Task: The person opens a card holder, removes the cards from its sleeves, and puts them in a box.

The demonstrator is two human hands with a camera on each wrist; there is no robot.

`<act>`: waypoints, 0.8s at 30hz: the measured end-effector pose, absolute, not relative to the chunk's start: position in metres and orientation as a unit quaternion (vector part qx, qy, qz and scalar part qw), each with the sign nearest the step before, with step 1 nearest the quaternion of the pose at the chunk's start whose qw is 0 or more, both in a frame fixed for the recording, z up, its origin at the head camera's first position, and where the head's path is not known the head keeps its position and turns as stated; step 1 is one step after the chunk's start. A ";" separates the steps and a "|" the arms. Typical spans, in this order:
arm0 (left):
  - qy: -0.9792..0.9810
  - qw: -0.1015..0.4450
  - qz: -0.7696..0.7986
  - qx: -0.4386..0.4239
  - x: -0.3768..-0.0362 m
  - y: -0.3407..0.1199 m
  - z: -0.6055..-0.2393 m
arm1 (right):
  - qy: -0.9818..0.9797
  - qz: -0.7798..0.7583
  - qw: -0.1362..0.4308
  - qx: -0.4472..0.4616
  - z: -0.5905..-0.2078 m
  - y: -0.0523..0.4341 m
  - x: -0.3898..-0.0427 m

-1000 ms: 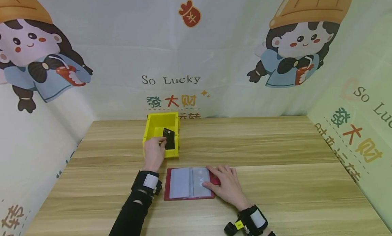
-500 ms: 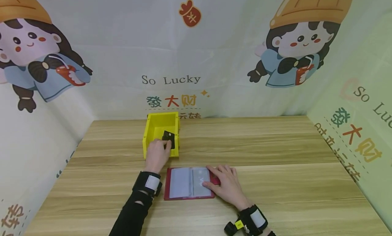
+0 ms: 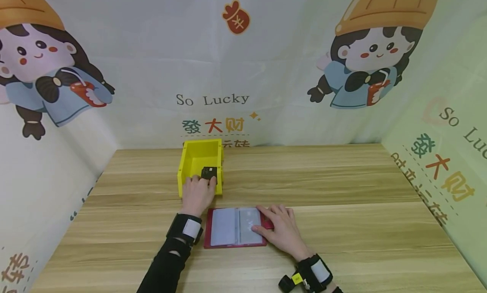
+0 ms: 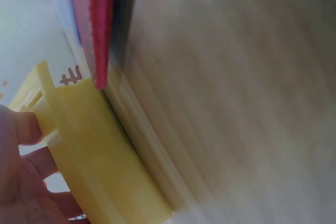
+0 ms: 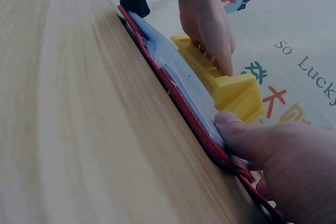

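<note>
An open-topped yellow box [image 3: 201,157] stands at the table's far middle. My left hand [image 3: 203,182] reaches over its near wall and pinches a black card [image 3: 209,172], held low inside the box. The left wrist view shows the yellow box [image 4: 94,156] from outside with my fingers [image 4: 23,171] behind it. In front of the box, a red card holder [image 3: 228,227] lies open with clear sleeves showing. My right hand [image 3: 272,220] rests flat on its right page, fingers straight. In the right wrist view, my thumb [image 5: 252,137] presses the red card holder [image 5: 173,93].
The wooden table [image 3: 342,191] is walled in by printed cartoon backdrops at the back and on both sides. The box stands close to the back wall. Black wrist-mounted cameras sit on both forearms.
My left hand has lowered the black card from above the box's rim down into the box and shifted slightly right. The right hand and the card holder have stayed still.
</note>
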State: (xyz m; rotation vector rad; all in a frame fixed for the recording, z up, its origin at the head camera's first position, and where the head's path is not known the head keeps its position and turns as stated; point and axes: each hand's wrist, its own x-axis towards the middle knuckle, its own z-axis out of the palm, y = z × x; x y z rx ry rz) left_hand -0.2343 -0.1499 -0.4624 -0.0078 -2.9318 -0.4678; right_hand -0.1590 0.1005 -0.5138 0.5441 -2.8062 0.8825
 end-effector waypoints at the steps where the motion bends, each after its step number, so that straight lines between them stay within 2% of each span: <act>1: -0.984 0.086 -0.158 -0.002 -0.234 -0.150 -0.463 | -0.935 0.294 0.075 0.181 -0.514 0.100 -0.159; 4: -0.981 0.097 -0.170 -0.006 -0.234 -0.150 -0.465 | -0.935 0.297 0.073 0.181 -0.513 0.100 -0.159; 11: -0.955 0.165 -0.246 -0.024 -0.227 -0.146 -0.457 | -0.935 0.294 0.078 0.183 -0.514 0.101 -0.159; 14: -0.944 0.174 -0.278 -0.028 -0.218 -0.142 -0.449 | -0.934 0.294 0.081 0.186 -0.515 0.101 -0.159; 21: -0.931 0.156 -0.328 -0.047 -0.194 -0.130 -0.437 | -0.933 0.294 0.082 0.189 -0.517 0.101 -0.159; 24: -0.932 0.128 -0.333 -0.059 -0.186 -0.126 -0.437 | -0.934 0.291 0.084 0.190 -0.517 0.101 -0.160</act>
